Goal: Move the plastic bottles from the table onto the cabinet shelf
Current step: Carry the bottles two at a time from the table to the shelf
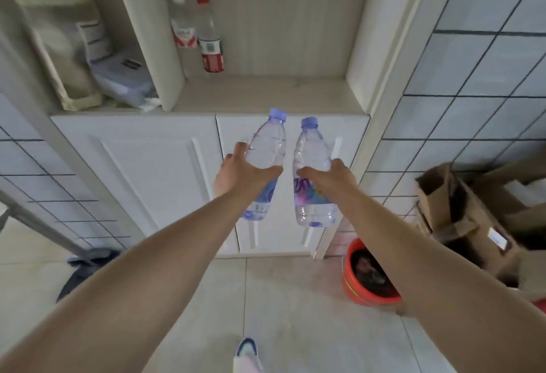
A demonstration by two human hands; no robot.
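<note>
The left hand [239,174] covers part of its bottle's label [266,195], the right hand [331,177] part of the other label [310,195], the shelf bottles' [206,32] print is too blurred to read, and the cardboard box [472,219] runs off the right edge.

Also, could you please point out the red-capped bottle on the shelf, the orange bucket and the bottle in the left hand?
Red-capped clear plastic bottle [210,38]: head view, body.
Orange plastic bucket [351,291]: head view, outer wall.
Purple-capped clear bottle in left hand [270,143]: head view, shoulder.
</note>
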